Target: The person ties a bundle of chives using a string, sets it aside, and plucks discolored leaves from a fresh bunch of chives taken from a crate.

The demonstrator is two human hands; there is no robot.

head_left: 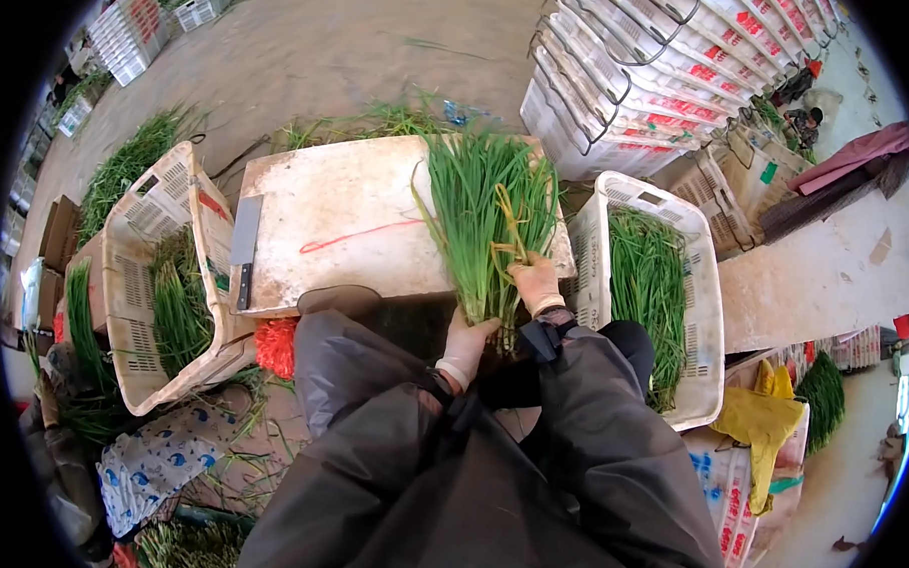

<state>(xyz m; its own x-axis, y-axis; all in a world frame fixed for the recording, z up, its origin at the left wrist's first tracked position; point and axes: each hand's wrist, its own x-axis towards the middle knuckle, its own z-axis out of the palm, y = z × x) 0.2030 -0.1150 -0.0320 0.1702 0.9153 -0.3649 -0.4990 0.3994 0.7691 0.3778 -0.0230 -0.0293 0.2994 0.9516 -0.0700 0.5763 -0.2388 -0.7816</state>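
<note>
right now, our left hand is closed around the pale lower stems of a thick bunch of long, slender green leaves, and our right hand grips a few limp, yellowed leaves on its right side. the bunch lies across the right part of a worn, off-white rectangular board, tips pointing away from us, stem ends reaching past the near edge. to handle it well, we judge, the left grip wants to be snug but not crushing, so the stems sit together; the right fingers should pinch low on the yellowed strands and draw sideways, clear of the green ones, without a jerk that might snap them. we also do well to mind the loose, thin red string beside the bunch and the broad-bladed, black-handled metal knife at the board's left edge.
</note>
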